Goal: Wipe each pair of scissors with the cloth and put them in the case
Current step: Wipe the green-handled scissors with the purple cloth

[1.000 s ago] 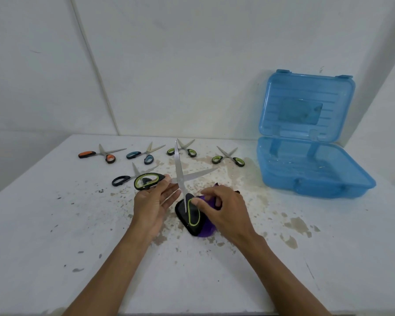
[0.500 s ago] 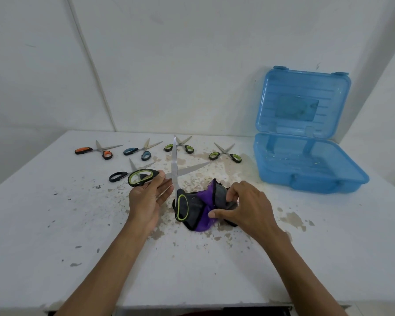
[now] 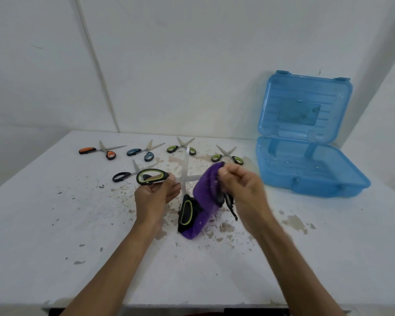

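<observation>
My left hand [image 3: 154,197] holds a large pair of black-and-green scissors [image 3: 152,177] by one handle, blades spread wide; the other handle [image 3: 186,212] rests on the table. My right hand [image 3: 242,187] pinches the purple cloth [image 3: 205,195] and lifts its upper end over one blade. Several more scissors lie in a row behind: orange [image 3: 98,151], blue [image 3: 141,152], two green pairs [image 3: 181,148] [image 3: 227,157], and a black pair [image 3: 126,175]. The blue case [image 3: 306,169] stands open at the right, with no scissors visible inside.
The white table [image 3: 78,224] is flecked with brown stains around my hands. Walls close in behind and to the right of the case. The table's front edge runs along the bottom of the view.
My right hand has risen from the table, pulling the purple cloth up to the scissors' blade. The left hand keeps its hold on the handle.
</observation>
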{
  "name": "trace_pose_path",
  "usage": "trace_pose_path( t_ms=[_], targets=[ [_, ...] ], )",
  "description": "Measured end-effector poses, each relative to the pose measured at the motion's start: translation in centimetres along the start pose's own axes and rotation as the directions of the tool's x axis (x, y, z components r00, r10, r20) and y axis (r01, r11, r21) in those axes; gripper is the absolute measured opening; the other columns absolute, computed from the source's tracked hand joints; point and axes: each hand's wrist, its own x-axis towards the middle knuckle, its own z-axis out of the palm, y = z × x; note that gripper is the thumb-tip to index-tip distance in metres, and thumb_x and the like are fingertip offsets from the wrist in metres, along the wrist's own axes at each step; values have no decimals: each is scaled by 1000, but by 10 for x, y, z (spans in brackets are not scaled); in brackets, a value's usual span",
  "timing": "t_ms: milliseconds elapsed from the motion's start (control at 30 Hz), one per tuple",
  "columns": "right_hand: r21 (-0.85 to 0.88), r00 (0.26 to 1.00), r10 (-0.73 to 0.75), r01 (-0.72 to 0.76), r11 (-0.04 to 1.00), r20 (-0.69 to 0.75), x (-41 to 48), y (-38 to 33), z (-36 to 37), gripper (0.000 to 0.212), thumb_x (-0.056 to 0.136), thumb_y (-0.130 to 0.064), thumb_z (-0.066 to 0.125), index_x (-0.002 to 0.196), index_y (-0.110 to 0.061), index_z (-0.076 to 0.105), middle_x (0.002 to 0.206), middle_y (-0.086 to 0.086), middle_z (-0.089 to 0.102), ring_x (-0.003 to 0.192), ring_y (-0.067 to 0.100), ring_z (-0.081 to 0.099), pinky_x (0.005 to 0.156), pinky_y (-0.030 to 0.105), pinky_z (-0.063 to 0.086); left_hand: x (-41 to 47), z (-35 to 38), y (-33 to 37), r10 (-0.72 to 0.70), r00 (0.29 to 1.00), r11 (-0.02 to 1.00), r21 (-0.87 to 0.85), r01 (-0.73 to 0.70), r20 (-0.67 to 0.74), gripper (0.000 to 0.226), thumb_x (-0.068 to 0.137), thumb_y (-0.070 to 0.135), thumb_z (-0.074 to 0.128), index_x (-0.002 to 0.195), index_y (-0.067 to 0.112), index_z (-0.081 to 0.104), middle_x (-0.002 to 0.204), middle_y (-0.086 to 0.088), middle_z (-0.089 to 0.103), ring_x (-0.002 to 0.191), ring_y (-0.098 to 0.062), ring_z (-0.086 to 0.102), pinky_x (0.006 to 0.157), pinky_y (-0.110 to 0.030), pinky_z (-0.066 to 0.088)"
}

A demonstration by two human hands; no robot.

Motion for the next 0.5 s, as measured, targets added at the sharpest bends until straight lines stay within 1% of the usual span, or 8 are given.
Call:
trace_pose_path(
  t_ms=[33, 67, 100, 167, 200, 233, 367, 500],
  targets=[
    [-86, 999, -46, 46, 995, 5, -1, 8, 13, 16, 97, -10, 62, 111, -5, 69, 95, 4, 73, 85, 11, 68, 76, 23, 56, -1, 1, 0, 19, 1000, 1000, 13, -20, 12, 21, 92, 14, 74, 106, -2, 74, 89, -16, 79, 85, -28, 78, 74, -30, 63],
    [-248, 990, -138, 136, 959, 9, 1, 19, 26, 19, 97, -5, 62, 114, -10, 69, 99, 1, 73, 90, 10, 67, 79, 24, 55, -3, 2, -1, 36, 999, 999, 23, -36, 24, 20, 93, 13, 74, 105, -2, 74, 90, -16, 79, 85, -28, 78, 75, -30, 63],
    [-443, 964, -263, 256, 859, 46, 4, 34, 37, 24, 96, -3, 60, 117, -11, 68, 103, 1, 71, 95, 11, 65, 83, 26, 54, -3, 3, -2, 44, 998, 999, 31, -45, 34, 19, 93, 13, 73, 105, -2, 74, 91, -16, 79, 87, -28, 78, 75, -30, 63],
    [-767, 880, -419, 424, 481, 223, 8, 65, 55, 36, 92, -4, 56, 127, -10, 65, 116, 4, 65, 105, 19, 58, 89, 36, 50, -4, 2, -3, 35, 998, 999, 39, -37, 44, 20, 93, 14, 73, 106, -1, 75, 94, -16, 79, 90, -30, 77, 77, -31, 63],
    [-842, 857, -439, 432, 324, 271, 9, 77, 58, 43, 89, -7, 55, 131, -11, 63, 122, 5, 62, 109, 22, 56, 91, 39, 49, -3, 1, -3, 13, 999, 999, 31, -15, 45, 21, 93, 16, 73, 107, 0, 75, 96, -16, 79, 92, -30, 77, 79, -32, 63],
    [-881, 845, -456, 414, 230, 279, 10, 84, 60, 47, 87, -10, 53, 133, -12, 62, 124, 6, 60, 111, 24, 54, 91, 39, 48, -3, 0, -1, -19, 999, 1000, 15, 18, 43, 24, 94, 20, 73, 108, 0, 75, 96, -17, 79, 92, -30, 77, 80, -34, 63],
    [-943, 822, -514, 324, 69, 245, 11, 84, 64, 45, 89, -20, 55, 133, -16, 62, 128, 7, 57, 115, 27, 50, 92, 40, 42, 0, -1, 6, -88, 995, 994, -54, 91, 54, 35, 102, 34, 60, 107, 2, 72, 93, -17, 79, 89, -28, 78, 78, -35, 62],
    [-954, 822, -505, 300, -12, 264, 7, 87, 58, 46, 86, -21, 58, 132, -18, 62, 130, 6, 57, 117, 29, 51, 96, 45, 38, -1, 0, 7, -119, 992, 989, -83, 123, 51, 36, 102, 34, 59, 108, 1, 70, 92, -17, 79, 90, -29, 77, 83, -38, 61]
  ],
)
